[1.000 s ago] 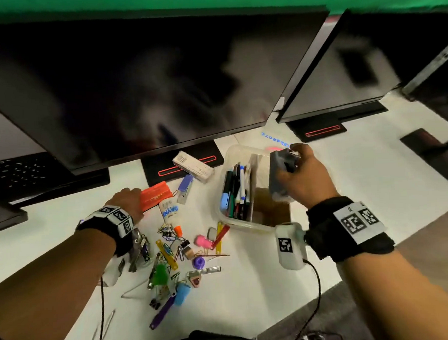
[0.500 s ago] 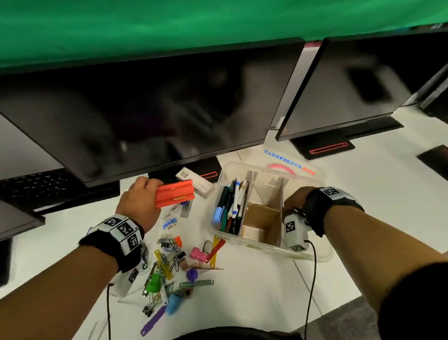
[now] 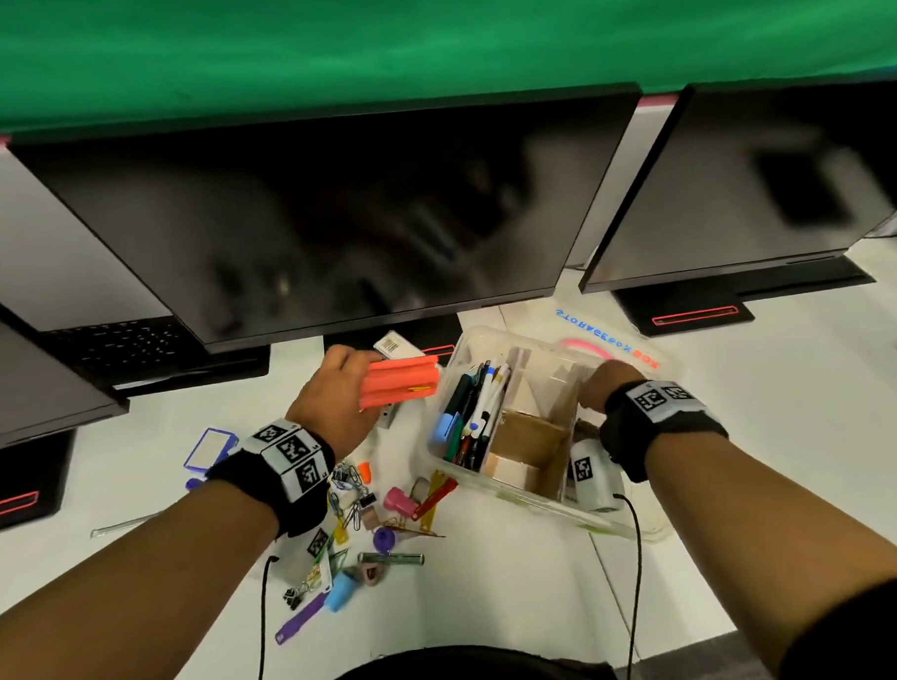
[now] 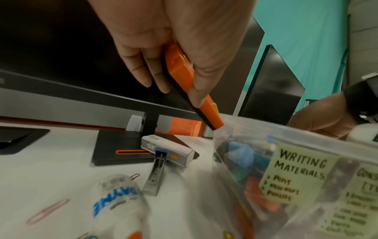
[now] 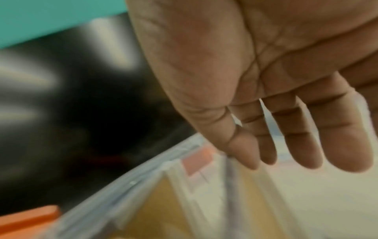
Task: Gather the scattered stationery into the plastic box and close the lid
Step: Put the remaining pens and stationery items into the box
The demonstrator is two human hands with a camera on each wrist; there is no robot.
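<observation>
My left hand [image 3: 343, 390] grips a flat orange case [image 3: 399, 382] in the air just left of the clear plastic box [image 3: 520, 497]. In the left wrist view, thumb and fingers of the left hand [image 4: 175, 92] pinch the orange case [image 4: 182, 71] above the box's labelled wall [image 4: 296, 174]. My right hand [image 3: 605, 384] reaches into the box's right side above the cardboard dividers [image 3: 535, 431]. In the right wrist view the right hand [image 5: 286, 158] has straight fingers and holds nothing. Pens and markers [image 3: 473, 416] fill the left compartment. The box has no lid on it.
Loose clips, tags and small items [image 3: 362, 523] lie scattered near my left wrist. A white barcoded carton [image 3: 395, 344], a blue-framed card [image 3: 209, 448] and a purple tag [image 3: 299, 624] lie on the white desk. The lid [image 3: 627, 350] lies behind the box. Monitors [image 3: 328, 216] overhang the back.
The left hand lifted the orange case off the desk and carried it toward the box. The right hand, which held a grey item over the box, is now empty inside it.
</observation>
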